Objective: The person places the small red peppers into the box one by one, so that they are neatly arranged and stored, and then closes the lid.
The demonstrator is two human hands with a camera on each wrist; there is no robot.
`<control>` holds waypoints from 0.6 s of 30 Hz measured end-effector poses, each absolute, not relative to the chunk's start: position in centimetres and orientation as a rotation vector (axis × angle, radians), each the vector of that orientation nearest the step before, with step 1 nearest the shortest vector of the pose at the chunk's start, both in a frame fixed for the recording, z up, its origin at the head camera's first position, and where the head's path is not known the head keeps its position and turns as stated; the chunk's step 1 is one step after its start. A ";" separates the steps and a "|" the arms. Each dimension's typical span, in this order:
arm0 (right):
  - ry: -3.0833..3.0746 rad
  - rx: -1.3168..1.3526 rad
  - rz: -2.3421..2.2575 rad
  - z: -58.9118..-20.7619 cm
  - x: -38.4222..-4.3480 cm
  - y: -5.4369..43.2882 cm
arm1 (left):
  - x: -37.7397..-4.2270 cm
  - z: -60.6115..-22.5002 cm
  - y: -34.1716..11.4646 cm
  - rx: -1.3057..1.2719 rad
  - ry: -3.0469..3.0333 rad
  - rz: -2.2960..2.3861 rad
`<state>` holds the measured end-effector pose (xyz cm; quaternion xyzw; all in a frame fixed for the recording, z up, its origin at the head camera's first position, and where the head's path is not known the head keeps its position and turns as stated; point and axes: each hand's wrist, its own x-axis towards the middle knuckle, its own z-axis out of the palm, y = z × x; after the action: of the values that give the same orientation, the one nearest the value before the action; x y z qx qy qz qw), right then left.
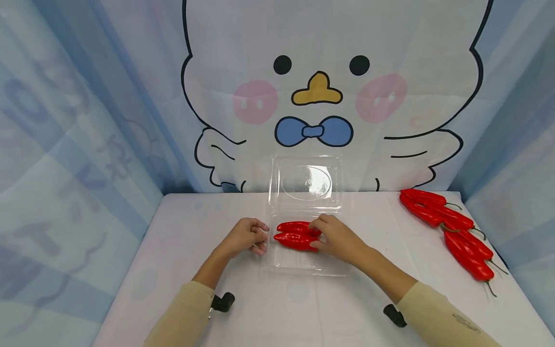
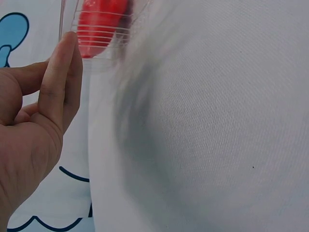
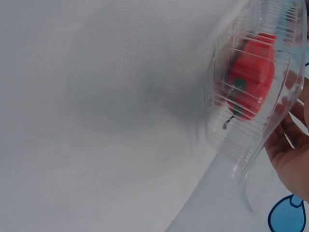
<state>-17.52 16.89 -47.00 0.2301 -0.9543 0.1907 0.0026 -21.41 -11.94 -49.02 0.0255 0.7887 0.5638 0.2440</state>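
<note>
Red loose peppers (image 1: 455, 219) lie rightward; right hand (image 1: 336, 236) pinches two boxed peppers (image 1: 295, 240); left hand (image 1: 247, 236), grip unclear.

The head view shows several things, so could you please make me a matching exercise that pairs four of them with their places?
Things:
1. Pair of red peppers
2. Clear lid
3. Larger group of red peppers
4. Blue bow tie

Places:
A. On the table, toward the picture's right edge
B. In the clear tray
C. Printed on the backdrop
D. Raised at the far side of the tray

Pairs: 1-B, 2-D, 3-A, 4-C
</note>
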 end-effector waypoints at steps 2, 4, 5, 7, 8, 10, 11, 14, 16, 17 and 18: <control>-2.979 0.707 0.611 -46.6 -17.3 17.6 | -21.3 -49.0 -11.9 0.070 2.160 1.535; -2.964 0.688 0.622 -46.3 -17.1 18.3 | -21.3 -48.8 -11.9 0.066 2.160 1.532; -2.961 0.670 0.630 -46.1 -17.0 18.6 | -21.3 -48.8 -12.0 0.064 2.159 1.533; -2.957 0.634 0.648 -45.7 -16.7 19.4 | -21.2 -48.6 -12.0 0.062 2.156 1.533; -2.955 0.613 0.659 -45.6 -16.6 19.7 | -21.2 -48.6 -12.0 0.059 2.154 1.533; -2.956 0.568 0.678 -45.3 -16.4 20.5 | -21.3 -48.5 -12.0 0.058 2.154 1.532; -2.955 0.549 0.692 -45.3 -16.3 20.9 | -21.3 -48.5 -12.0 0.057 2.154 1.533; -2.950 0.497 0.722 -45.1 -16.0 22.3 | -21.3 -48.6 -12.0 0.052 2.159 1.530; -2.945 0.467 0.728 -44.9 -15.8 23.3 | -21.3 -48.6 -11.9 0.047 2.164 1.527; -2.944 0.453 0.731 -44.9 -15.8 23.8 | -21.3 -48.7 -11.9 0.045 2.165 1.526; -2.943 0.439 0.732 -44.8 -15.7 24.3 | -21.3 -48.7 -11.9 0.043 2.169 1.524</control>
<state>-15.69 24.29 -44.75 0.1431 -0.9597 0.2388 0.0386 -21.31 -11.89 -48.68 0.0158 0.7936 0.5576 0.2429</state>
